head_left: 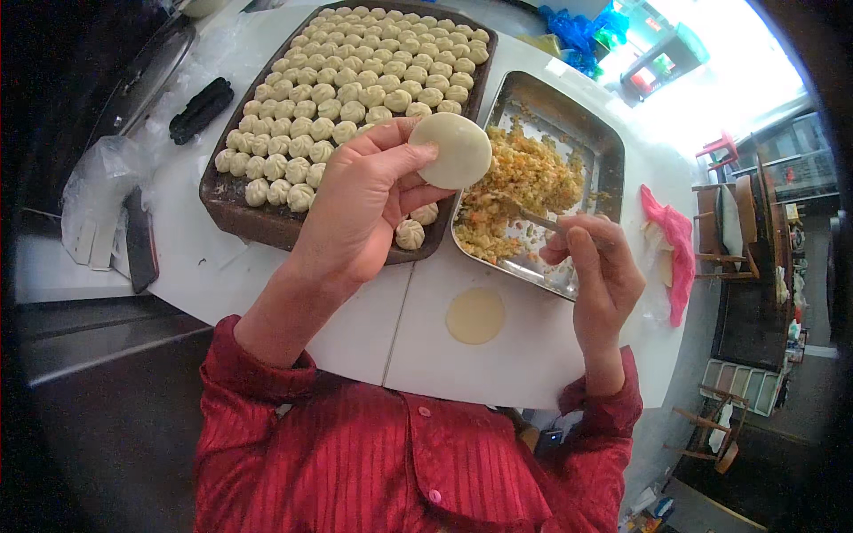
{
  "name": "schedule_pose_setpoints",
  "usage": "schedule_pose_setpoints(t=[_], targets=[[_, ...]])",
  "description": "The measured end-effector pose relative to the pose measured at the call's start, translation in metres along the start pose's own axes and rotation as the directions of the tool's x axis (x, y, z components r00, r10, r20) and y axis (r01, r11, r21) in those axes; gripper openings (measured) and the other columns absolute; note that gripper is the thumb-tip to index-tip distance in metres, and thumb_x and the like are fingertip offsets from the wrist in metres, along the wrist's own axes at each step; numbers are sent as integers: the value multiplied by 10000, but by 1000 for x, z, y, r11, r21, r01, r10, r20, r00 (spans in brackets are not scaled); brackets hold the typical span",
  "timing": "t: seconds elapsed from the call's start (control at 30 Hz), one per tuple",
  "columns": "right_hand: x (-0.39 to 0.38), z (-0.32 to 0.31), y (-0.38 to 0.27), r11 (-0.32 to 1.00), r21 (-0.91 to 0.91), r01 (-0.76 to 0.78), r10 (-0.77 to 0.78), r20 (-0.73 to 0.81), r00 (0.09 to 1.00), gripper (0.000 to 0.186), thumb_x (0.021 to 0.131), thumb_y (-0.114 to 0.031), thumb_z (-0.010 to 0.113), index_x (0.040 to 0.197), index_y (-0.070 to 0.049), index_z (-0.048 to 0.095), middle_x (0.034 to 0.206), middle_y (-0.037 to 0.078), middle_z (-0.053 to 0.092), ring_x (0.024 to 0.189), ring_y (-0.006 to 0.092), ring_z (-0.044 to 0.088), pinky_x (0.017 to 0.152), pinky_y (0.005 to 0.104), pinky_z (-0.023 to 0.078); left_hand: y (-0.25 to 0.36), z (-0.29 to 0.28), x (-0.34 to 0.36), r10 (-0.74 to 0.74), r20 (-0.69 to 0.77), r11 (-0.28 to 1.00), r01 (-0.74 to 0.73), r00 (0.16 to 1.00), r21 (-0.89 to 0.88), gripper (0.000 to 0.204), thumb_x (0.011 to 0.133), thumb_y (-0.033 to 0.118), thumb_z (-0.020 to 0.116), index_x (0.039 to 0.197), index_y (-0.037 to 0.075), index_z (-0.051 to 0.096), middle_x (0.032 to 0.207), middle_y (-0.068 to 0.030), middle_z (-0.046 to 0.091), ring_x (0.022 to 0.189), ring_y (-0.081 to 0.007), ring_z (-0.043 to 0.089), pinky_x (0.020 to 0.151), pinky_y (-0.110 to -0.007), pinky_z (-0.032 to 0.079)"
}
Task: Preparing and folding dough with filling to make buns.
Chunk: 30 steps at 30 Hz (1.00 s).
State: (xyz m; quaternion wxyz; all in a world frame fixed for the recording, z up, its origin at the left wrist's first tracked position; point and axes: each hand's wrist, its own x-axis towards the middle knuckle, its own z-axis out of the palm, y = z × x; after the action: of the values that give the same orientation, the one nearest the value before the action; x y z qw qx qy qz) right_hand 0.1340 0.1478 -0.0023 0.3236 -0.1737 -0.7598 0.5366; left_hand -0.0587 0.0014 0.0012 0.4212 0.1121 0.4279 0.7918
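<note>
No readable text, label, brand, number or sign is shown; no lettering can be made out on anything in the view.

Left hand (375,178) pinches, raised higher than the curled right hand (606,271)

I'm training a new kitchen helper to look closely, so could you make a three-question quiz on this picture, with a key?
1. Multiple choice: what does the left hand hold?
A) a rolling pin
B) a round dough wrapper
C) a glass jar

2. True or false: the right hand is empty.

3. Fill in the blank: the pleated dumplings sit in rows on a dark tray, to the ____ of the metal tray with chopped filling, as the person sees it.

Key:
1. B.
2. False; it holds a thin utensil that reaches into the filling.
3. left.
</note>
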Motion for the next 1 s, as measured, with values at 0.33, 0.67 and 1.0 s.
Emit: schedule_pose_setpoints(t=[0.33,0.67,1.0], targets=[[-8,16,-5,981,-136,137,-130,62,990,109,948,30,599,1042,69,637,839,99,655,687,131,656,634,246,541,-4,-4,4,21,43,999,-22,999,25,234,934,57,581,1157,-6,612,1130,-115,682,1048,-218,684,938,-379,574],[-8,12,-12,990,114,-81,84,-21,996,126,984,-50,584,1016,61,635,773,98,663,675,132,660,591,262,550,-4,-1,0,30,28,997,-32,999,71,241,934,83,588,1162,8,611,1112,-102,685,1010,-200,693,884,-344,596],[6,-12,-10,898,302,-320,362,-94,928,227,991,-181,584,1008,37,646,724,104,653,574,157,641,548,258,532,-10,4,-1,-44,38,990,39,998,135,288,917,89,604,1190,-1,623,1095,-102,690,964,-193,704,824,-317,605]])
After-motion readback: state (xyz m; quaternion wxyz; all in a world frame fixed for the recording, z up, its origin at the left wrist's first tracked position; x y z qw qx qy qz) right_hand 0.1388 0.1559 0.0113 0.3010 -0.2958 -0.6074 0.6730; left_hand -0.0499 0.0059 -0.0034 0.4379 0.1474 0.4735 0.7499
